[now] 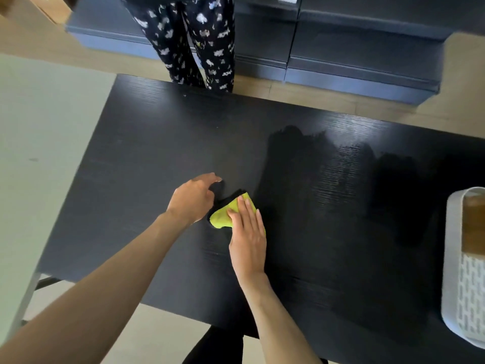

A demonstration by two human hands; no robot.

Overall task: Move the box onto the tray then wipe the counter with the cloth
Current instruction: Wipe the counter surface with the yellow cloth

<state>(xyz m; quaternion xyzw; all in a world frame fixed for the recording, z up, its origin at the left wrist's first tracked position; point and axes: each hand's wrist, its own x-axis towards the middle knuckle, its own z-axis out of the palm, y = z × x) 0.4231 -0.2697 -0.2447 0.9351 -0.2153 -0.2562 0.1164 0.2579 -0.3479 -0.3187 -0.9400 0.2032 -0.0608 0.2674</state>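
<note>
A yellow-green cloth [224, 214] with a dark edge lies folded on the black counter [157, 143], near its middle front. My right hand [248, 237] presses flat on the cloth's right part, fingers together. My left hand [193, 197] hovers just left of the cloth, fingers loosely curled, fingertips near the cloth's dark far edge; it grips nothing that I can see. At the far right edge stands a white tray [455, 285] with a perforated bottom, and a brown wooden box [473, 224] rests in it. Darker streaks [328, 179] mark the counter's right half.
A person in dark patterned trousers [199, 46] stands at the counter's far edge. Dark grey drawers [354, 48] line the wall behind. A pale table [34, 143] adjoins the counter on the left. My dark-clad legs show below the front edge.
</note>
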